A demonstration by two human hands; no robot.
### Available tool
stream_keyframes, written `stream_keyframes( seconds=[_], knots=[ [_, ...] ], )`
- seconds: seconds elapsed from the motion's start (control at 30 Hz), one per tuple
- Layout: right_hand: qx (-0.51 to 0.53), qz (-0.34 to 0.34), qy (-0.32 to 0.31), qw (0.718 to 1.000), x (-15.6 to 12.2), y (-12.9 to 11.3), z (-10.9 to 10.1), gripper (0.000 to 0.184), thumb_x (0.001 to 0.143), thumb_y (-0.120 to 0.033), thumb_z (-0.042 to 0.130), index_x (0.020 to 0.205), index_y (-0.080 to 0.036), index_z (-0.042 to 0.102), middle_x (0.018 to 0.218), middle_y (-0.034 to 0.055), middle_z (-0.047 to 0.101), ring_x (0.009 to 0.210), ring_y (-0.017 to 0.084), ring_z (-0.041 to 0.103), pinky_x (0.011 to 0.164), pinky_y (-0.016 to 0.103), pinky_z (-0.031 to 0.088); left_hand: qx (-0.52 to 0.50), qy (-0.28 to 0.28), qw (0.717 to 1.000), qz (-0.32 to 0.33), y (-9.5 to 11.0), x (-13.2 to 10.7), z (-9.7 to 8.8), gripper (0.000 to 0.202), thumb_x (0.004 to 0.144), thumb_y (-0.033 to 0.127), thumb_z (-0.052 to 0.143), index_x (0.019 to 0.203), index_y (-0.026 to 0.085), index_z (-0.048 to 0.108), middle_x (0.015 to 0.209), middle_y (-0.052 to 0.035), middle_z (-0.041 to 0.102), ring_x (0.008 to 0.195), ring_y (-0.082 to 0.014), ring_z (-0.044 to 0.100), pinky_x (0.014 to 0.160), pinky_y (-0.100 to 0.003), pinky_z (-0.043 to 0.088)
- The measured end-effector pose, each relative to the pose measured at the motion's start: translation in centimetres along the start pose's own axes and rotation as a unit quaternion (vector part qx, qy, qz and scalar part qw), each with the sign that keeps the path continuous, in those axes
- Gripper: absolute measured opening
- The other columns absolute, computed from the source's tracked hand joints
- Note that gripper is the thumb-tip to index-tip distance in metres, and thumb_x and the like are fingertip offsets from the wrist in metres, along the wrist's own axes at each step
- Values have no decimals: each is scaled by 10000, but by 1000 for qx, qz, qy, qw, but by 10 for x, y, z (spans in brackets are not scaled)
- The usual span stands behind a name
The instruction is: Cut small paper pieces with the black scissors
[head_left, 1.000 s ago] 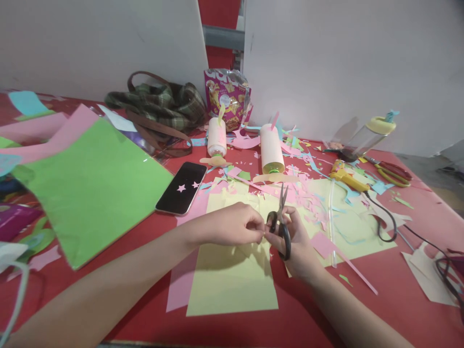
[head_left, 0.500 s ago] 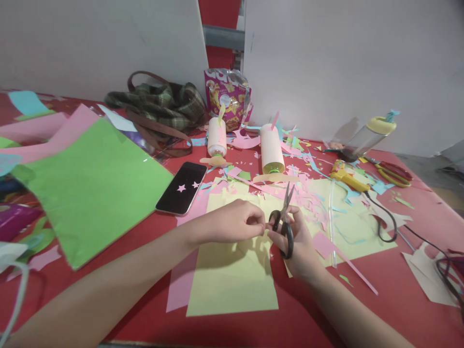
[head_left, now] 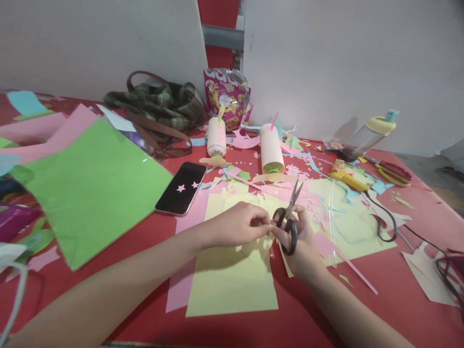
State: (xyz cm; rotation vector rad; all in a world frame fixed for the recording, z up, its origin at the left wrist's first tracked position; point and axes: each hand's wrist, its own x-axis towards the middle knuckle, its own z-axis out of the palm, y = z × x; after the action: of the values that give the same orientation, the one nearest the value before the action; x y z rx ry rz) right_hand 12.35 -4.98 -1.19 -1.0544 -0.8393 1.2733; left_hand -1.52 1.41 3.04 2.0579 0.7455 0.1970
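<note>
My right hand (head_left: 302, 251) holds black-handled scissors (head_left: 289, 211), their blades pointing up and away and slightly apart. Against its fingertips, my left hand (head_left: 244, 224) is closed in a pinch. A tiny pale bit shows between the two hands, too small to name. Both hands are above a yellow paper sheet (head_left: 232, 290), which overlaps a pink sheet (head_left: 177, 290). To the left lies a black phone (head_left: 172, 200) with two small pink paper stars on its screen, one being this star (head_left: 181, 188).
Behind stand two paper-wrapped cylinders, a smaller one (head_left: 216, 135) and a larger one (head_left: 271, 147). Paper scraps (head_left: 311, 208) litter the red table (head_left: 145, 295). Rightward are a yellow glue gun (head_left: 348, 178) with its cord and pliers (head_left: 393, 173). Green sheets (head_left: 97, 188) lie left.
Both hands have shifted slightly to the right, the scissors moving with the right hand. The fingertips are still together, and a small pale bit now shows between them.
</note>
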Motion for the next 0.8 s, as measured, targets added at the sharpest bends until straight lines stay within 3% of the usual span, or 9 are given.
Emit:
stream_keyframes(
  seconds=[0.3,0.8],
  knots=[
    [-16,6,5,1000,1,0,2,352,615,-114,616,813,-267,368,733,-58,481,580,81,487,502,194,390,-10,-25,1000,-4,-3,-1,1,180,718,240,385,624,135,498,557,29,428,495,-63,345,442,-178,252],
    [-25,1,18,1000,0,-1,2,356,614,-116,608,825,-263,361,765,-47,482,599,86,487,512,200,404,0,3,1000,-16,-3,0,-2,184,707,233,378,661,144,532,576,17,468,505,-74,377,458,-181,276]
  ],
)
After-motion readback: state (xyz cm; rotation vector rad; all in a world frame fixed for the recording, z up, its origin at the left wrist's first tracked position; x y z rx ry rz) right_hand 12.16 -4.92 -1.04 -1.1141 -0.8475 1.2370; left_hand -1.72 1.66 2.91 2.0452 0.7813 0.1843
